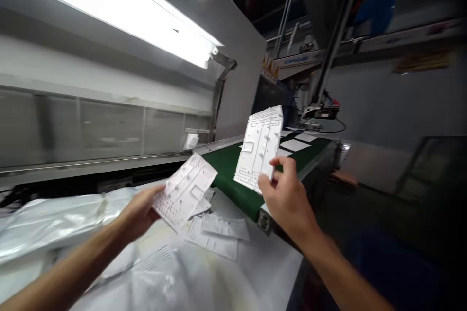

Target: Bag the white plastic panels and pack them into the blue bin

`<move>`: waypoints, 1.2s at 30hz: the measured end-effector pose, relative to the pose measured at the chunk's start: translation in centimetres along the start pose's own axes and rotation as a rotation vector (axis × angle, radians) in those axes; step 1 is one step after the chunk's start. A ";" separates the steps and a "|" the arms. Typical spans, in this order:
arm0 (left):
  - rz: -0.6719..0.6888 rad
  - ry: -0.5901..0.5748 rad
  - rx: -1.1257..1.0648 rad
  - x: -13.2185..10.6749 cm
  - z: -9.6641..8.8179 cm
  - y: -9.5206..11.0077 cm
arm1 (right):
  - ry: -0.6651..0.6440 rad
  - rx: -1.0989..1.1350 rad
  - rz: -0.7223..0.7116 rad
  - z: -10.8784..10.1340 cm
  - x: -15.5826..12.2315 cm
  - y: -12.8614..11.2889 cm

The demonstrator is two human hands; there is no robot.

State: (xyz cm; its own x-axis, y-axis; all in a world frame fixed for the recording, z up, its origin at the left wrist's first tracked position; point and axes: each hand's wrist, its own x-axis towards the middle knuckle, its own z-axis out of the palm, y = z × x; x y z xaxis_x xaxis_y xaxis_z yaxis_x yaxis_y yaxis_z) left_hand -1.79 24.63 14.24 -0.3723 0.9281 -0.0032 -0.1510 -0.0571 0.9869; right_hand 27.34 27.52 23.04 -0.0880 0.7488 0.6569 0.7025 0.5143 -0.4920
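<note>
My left hand (143,208) grips a white plastic panel (188,189) by its left edge, tilted above the table. The panel has rows of small slots, ribs and a raised rectangle. A second white plastic panel (257,148) of the same kind stands nearly upright in my right hand (286,194), pinched at its lower right edge between thumb and fingers. This panel is held over the near end of a green conveyor belt (233,160). Below the left panel, several more white panels (219,240) lie loosely stacked on the table.
Clear plastic bags (65,223) cover the left of the table (270,257). More flat white pieces (295,145) lie farther along the belt. A lit tube lamp (153,14) hangs at upper left. A machine arm (321,109) stands over the belt's far end.
</note>
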 end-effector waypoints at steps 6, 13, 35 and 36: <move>-0.553 -0.140 -0.381 -15.9 -12.2 -3.2 | 0.058 0.159 -0.461 6.8 -13.1 -4.4; -0.575 -0.093 -0.514 -23.9 -19.3 -5.1 | -0.130 0.158 -1.088 13.2 -23.4 -7.4; -0.275 -0.312 0.896 -26.8 -22.6 -5.4 | -0.905 -0.007 -0.784 16.4 -25.8 -12.8; -0.278 -0.270 0.894 -27.2 -23.0 -6.2 | -0.916 -0.043 -0.802 16.6 -25.9 -13.1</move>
State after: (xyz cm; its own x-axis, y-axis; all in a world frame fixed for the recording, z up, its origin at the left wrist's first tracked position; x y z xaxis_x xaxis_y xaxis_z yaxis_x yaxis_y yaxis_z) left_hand -11.73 -8.73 4.49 -0.1887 0.9259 -0.3274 0.5908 0.3733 0.7153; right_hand 8.69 8.27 3.00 -0.9613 0.2521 0.1107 0.2415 0.9651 -0.1007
